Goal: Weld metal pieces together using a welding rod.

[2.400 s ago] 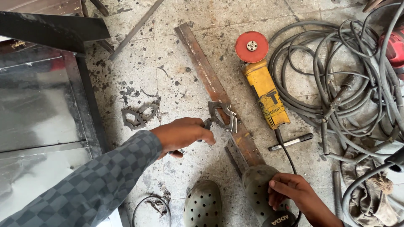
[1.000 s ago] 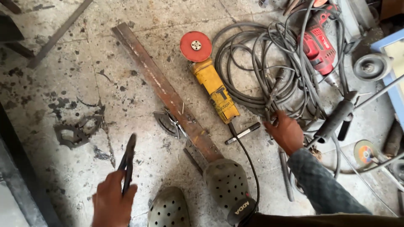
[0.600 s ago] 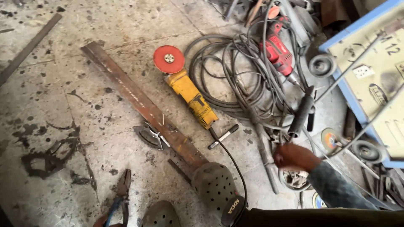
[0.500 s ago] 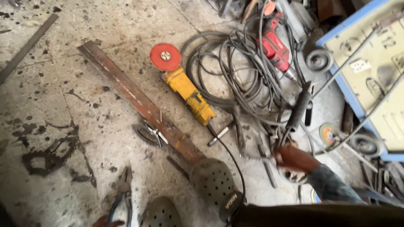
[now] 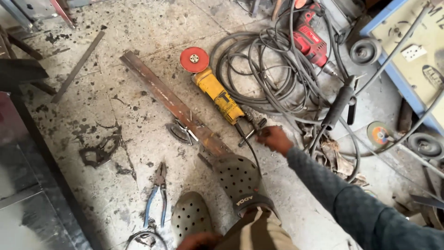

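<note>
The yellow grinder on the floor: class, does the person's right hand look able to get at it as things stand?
Probably yes. The right hand is by the tail of the yellow grinder, beside a small metal key, with nothing lying between them.

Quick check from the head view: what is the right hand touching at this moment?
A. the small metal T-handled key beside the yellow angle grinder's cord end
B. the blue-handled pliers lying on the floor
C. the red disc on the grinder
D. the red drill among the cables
A: the right hand has its fingertips at the T-handled key just behind the yellow angle grinder, while the blue-handled pliers lie untouched on the floor.
</note>
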